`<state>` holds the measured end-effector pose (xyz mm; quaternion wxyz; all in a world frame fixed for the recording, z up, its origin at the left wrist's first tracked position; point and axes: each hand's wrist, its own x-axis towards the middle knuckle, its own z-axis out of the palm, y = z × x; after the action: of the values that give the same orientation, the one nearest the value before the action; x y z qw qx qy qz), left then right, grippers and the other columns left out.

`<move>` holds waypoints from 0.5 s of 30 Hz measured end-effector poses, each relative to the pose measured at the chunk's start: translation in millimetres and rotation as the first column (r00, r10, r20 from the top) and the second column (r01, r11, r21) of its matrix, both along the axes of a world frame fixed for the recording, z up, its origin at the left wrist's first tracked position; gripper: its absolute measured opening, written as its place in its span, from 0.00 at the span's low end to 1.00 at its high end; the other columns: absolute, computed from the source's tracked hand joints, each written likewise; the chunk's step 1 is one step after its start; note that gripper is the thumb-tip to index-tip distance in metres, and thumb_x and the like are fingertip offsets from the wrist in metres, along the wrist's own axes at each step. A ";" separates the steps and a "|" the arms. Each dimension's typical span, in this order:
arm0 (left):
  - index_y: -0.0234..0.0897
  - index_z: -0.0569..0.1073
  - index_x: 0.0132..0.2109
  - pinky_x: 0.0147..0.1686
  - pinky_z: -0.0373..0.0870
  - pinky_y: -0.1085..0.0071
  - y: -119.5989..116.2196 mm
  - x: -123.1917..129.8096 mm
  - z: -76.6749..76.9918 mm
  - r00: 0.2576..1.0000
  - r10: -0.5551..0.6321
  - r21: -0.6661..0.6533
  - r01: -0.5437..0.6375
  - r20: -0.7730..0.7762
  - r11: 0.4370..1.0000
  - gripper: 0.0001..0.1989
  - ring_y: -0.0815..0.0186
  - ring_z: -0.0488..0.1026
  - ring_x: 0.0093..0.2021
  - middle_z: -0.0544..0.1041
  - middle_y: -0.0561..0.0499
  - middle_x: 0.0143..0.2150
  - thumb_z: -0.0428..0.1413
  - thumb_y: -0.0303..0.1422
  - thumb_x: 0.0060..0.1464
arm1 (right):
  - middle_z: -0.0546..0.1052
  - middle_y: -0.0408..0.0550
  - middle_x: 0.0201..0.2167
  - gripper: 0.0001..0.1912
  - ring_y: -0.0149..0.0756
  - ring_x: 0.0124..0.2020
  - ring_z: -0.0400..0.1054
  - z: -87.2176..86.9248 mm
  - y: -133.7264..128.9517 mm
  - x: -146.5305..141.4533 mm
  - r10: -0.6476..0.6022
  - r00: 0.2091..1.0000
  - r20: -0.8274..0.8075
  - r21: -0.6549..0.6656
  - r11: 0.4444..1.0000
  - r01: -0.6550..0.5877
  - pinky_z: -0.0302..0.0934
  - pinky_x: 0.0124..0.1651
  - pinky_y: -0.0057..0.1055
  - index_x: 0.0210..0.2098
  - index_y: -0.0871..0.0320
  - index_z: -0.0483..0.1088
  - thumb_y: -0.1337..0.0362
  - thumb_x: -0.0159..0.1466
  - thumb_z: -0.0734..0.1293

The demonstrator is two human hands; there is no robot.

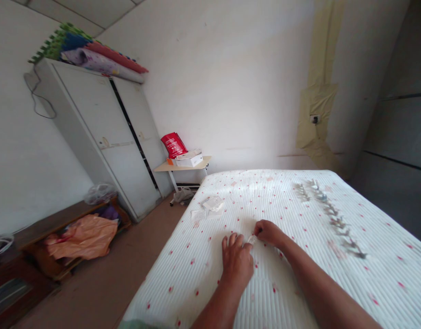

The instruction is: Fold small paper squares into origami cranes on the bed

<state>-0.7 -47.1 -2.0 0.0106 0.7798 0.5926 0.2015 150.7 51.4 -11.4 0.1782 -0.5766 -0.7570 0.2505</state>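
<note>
A mattress [265,201] with a white ribbed cover and small red marks lies under both hands. My left hand [237,257] rests on it, palm down, fingers spread and slightly bent, its thumb near a small whitish piece [252,239]. At the other side of that piece is my right hand [267,231], its fingers pinched together; what they hold, if anything, is too small to name. Farther back on the left lie whitish papers or clear packets [213,204]. Small folded-looking pieces [337,221] form a row on the right, with a shorter row [301,192] beside it.
Past the mattress's far left corner, a small table [167,167] bears a red bag [174,145] and a white box [189,159]. A grey cabinet [103,132] with rolled mats on top stands left. Orange cloth or plastic [83,235] hangs over a low wooden shelf.
</note>
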 end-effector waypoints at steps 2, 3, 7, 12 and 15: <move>0.43 0.74 0.42 0.57 0.45 0.55 0.0 -0.1 -0.5 1.000 0.004 -0.001 -0.004 -0.003 1.000 0.15 0.58 0.56 0.55 0.70 0.48 0.47 0.48 0.27 0.51 | 0.75 0.46 0.27 0.12 0.31 0.30 0.67 0.5 0.8 1.8 0.021 1.000 -0.007 -0.003 1.000 -0.021 0.56 0.31 0.22 0.24 0.61 0.73 0.76 0.45 0.59; 0.43 0.74 0.42 0.57 0.46 0.55 0.0 0.0 -0.5 1.000 0.006 -0.001 -0.006 -0.005 1.000 0.15 0.58 0.56 0.55 0.70 0.48 0.47 0.48 0.27 0.50 | 0.75 0.46 0.28 0.12 0.31 0.30 0.67 1.1 0.7 2.8 0.028 1.000 -0.011 -0.007 1.000 -0.028 0.56 0.32 0.22 0.25 0.61 0.73 0.76 0.46 0.59; 0.42 0.75 0.41 0.56 0.46 0.56 0.9 2.0 1.0 1.000 -0.002 0.035 0.002 0.008 0.999 0.13 0.59 0.57 0.53 0.70 0.48 0.44 0.48 0.27 0.51 | 0.74 0.46 0.31 0.15 0.32 0.33 0.67 4.5 -3.7 7.5 0.105 0.993 -0.050 0.013 0.994 -0.104 0.58 0.35 0.23 0.29 0.60 0.73 0.76 0.46 0.59; 0.41 0.75 0.35 0.53 0.50 0.58 8.4 6.4 3.7 1.000 0.004 0.056 -0.005 0.019 0.998 0.11 0.61 0.62 0.46 0.71 0.49 0.37 0.48 0.29 0.53 | 0.72 0.46 0.35 0.20 0.32 0.38 0.66 5.9 -11.9 10.8 0.201 0.979 -0.042 0.087 0.977 -0.196 0.57 0.41 0.24 0.33 0.58 0.73 0.78 0.44 0.59; 0.41 0.75 0.35 0.51 0.52 0.60 14.4 7.4 3.1 1.000 0.010 0.048 -0.011 0.009 0.999 0.09 0.62 0.62 0.44 0.72 0.49 0.36 0.50 0.29 0.52 | 0.71 0.45 0.36 0.19 0.32 0.38 0.66 6.2 -14.2 11.2 0.204 0.979 -0.023 0.093 0.975 -0.201 0.57 0.41 0.25 0.34 0.56 0.73 0.77 0.46 0.59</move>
<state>6.8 -32.7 1.1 -0.0064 0.7758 0.5917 0.2191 161.9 37.2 -5.2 0.1899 -0.4839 -0.8193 0.2420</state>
